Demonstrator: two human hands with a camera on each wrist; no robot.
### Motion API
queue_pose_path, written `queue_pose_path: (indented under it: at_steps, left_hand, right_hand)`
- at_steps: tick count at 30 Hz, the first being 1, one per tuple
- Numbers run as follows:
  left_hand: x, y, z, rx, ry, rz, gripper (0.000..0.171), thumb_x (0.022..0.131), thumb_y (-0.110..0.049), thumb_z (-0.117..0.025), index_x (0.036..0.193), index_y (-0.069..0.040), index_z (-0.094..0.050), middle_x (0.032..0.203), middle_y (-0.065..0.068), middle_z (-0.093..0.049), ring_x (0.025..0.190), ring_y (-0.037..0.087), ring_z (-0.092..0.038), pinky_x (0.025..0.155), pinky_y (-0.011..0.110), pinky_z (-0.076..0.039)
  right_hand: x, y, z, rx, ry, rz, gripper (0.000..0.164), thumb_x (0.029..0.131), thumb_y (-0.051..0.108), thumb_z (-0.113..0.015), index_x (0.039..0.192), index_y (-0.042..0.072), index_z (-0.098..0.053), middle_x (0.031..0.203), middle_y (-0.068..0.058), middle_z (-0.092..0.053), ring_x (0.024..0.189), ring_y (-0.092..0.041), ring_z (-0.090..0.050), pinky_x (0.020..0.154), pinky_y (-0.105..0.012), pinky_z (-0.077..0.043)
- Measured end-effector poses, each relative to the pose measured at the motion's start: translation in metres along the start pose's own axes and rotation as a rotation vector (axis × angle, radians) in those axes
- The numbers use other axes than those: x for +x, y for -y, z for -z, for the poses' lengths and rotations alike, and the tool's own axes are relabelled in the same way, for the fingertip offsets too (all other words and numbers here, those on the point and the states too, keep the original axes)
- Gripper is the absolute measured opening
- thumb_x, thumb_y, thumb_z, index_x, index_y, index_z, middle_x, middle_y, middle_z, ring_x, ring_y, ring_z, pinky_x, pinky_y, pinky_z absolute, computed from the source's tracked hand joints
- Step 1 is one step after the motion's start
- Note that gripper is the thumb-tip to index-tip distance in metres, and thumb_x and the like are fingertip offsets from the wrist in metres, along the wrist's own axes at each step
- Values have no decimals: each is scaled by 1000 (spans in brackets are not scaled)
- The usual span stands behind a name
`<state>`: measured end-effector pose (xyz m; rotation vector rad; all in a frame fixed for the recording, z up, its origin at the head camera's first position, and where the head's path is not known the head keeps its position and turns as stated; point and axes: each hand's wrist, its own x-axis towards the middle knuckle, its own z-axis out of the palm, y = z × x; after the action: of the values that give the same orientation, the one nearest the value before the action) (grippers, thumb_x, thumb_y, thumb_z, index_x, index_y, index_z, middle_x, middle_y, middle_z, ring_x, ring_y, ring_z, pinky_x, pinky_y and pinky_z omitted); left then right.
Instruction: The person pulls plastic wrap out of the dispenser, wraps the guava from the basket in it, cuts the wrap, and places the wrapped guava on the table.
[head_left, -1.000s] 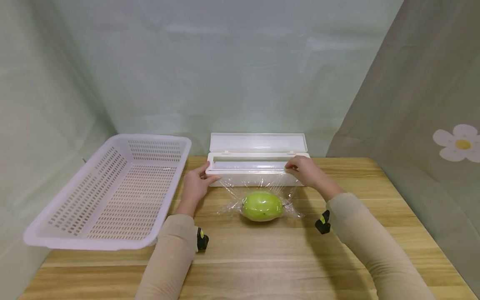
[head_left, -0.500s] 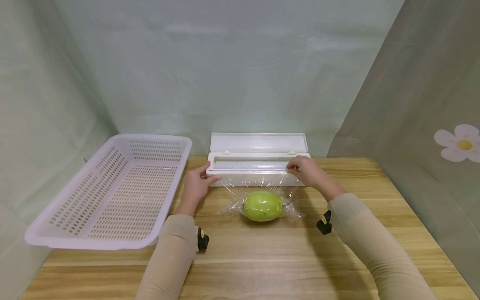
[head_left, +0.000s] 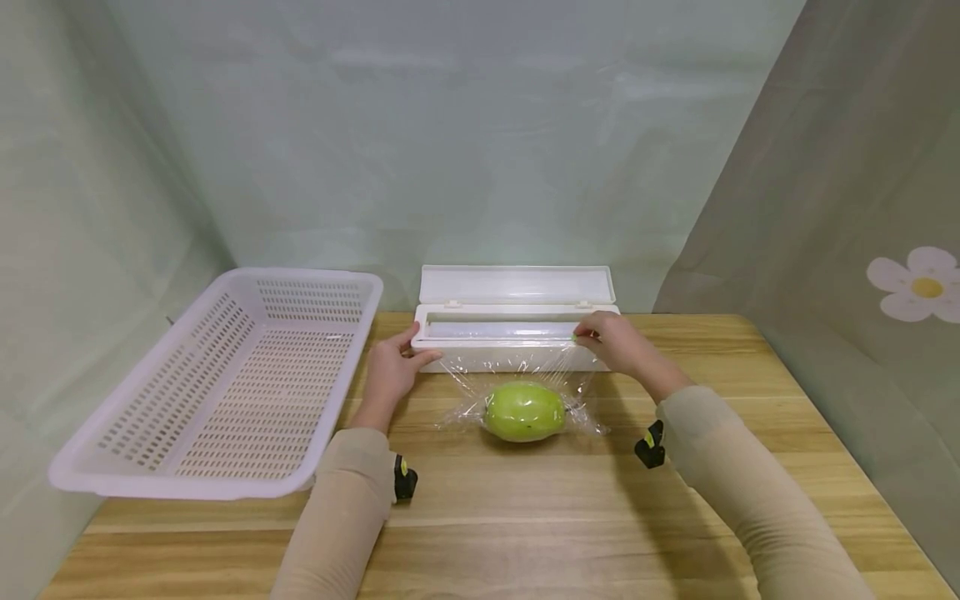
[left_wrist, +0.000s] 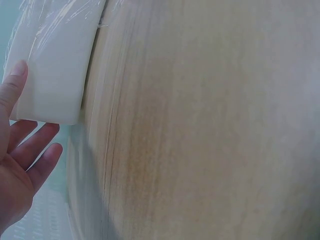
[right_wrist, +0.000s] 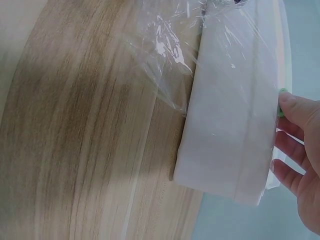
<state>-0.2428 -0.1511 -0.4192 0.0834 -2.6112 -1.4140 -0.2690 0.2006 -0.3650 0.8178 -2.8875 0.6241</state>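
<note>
A white cling film dispenser box (head_left: 517, 311) stands at the back of the table with its lid (head_left: 517, 286) raised. My left hand (head_left: 392, 371) holds the box's left end, thumb on the front face and fingers at the end wall, as the left wrist view shows. Near the right end of the slot, my right hand (head_left: 611, 342) pinches a small green slide cutter (right_wrist: 281, 111). Clear cling film (head_left: 583, 417) runs from the box's front edge down over a green oval fruit (head_left: 523, 412), which lies on the wood just in front. The fruit's underside is hidden.
To the left sits a large white slotted plastic basket (head_left: 217, 487), close beside the left forearm. The wooden table (head_left: 510, 533) ends behind the box against a pale curtain (head_left: 480, 150). A grey cloth with a flower print (head_left: 926, 287) hangs on the right.
My right hand has shifted very slightly to the right along the box's front edge. Left hand, box, film and fruit look the same.
</note>
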Motion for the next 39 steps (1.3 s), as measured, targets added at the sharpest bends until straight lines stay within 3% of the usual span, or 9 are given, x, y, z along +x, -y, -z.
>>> queue_pose_path:
  at_steps: [25, 39]
  left_hand:
    - [0, 0, -1, -10, 10, 16, 68, 77, -35, -75, 137, -14, -50, 141, 8, -49, 119, 24, -56, 87, 36, -52]
    - [-1, -2, -2, -7, 21, 33, 69, 77, -36, -74, 138, -16, -48, 142, 9, -48, 118, 23, -57, 81, 32, -52]
  right_hand:
    - [-4, -1, 3, -8, 11, -11, 14, 88, 5, -63, 99, -1, -68, 95, -15, -69, 87, -27, -63, 79, -40, -54]
    - [-7, -6, 2, -12, -18, 4, 13, 87, 4, -64, 98, -2, -68, 94, -16, -68, 86, -28, -63, 78, -40, -54]
